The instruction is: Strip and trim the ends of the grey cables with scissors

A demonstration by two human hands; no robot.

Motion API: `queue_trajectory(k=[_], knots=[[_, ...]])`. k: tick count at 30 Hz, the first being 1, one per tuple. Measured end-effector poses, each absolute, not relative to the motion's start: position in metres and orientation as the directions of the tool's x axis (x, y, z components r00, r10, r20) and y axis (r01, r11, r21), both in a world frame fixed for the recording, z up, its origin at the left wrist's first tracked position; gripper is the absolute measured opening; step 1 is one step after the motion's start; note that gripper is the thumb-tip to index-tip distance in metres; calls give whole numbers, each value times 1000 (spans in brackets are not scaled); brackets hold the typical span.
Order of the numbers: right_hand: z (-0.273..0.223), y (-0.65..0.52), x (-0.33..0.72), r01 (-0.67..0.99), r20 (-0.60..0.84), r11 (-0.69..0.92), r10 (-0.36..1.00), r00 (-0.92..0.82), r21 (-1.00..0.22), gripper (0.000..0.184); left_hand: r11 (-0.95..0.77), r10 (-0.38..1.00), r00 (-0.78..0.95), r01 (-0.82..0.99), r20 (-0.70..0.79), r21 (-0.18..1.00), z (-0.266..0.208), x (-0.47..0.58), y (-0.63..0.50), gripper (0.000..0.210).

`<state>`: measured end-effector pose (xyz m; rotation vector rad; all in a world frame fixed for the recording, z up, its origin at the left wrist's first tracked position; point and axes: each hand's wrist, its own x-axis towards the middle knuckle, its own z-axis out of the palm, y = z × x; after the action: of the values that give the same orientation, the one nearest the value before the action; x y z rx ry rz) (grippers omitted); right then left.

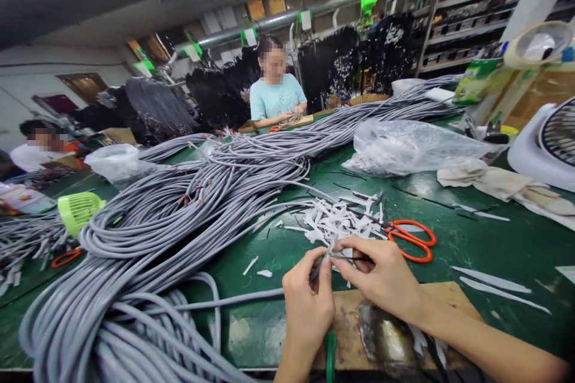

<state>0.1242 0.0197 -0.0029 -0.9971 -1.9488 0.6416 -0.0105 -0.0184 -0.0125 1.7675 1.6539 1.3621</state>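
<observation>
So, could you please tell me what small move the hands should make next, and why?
Probably the left hand should hold the grey cable steady while the right hand gently teases apart the thin material pinched at its end: the fingertips meet closely there, and a pile of white strips lies just beyond.

From my end I can't see the tips of the orange-handled scissors (pixel 395 229), lost among white strips (pixel 330 222). Left of the scissors, the left hand (pixel 309 296) and right hand (pixel 381 269) close over the end of the grey cable (pixel 251 298), its details too small for me. Right of the scissors, the fan (pixel 530 143) is cut off by my view's edge; far behind them, the shelf goods (pixel 476 29) blur beyond naming.
</observation>
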Motion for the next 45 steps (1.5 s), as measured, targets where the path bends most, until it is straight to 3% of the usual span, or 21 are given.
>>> queue_trajectory(k=[8,19,24,27,30,32,36,41,45], knots=[[-1,19,125,447,445,550,835,-324,-705,11,-244,912,-148,555,383,795,-11,-9,-19,16],[3,19,124,375,327,446,881,-341,-813,10,-256,925,-96,555,367,791,-10,-11,-23,27],[-1,29,126,429,352,406,914,-203,-807,9,-339,905,-78,462,418,820,-8,-17,-26,35],[1,32,128,323,339,381,923,-182,-866,12,-332,902,-131,401,412,854,-9,-20,-25,37],[6,27,127,145,312,376,889,-335,-915,17,-305,907,-147,418,395,856,-11,-19,-23,35],[8,24,127,118,303,376,866,-398,-919,18,-299,914,-125,436,387,849,-12,-17,-23,34],[6,22,125,194,303,416,850,-432,-889,19,-332,915,-48,472,400,817,-13,-16,-24,34],[3,23,124,283,397,516,833,-384,-808,15,-379,890,-16,531,456,758,-12,-15,-25,13],[3,22,124,344,453,562,820,-351,-752,15,-433,867,36,548,497,716,-15,-15,-24,11]])
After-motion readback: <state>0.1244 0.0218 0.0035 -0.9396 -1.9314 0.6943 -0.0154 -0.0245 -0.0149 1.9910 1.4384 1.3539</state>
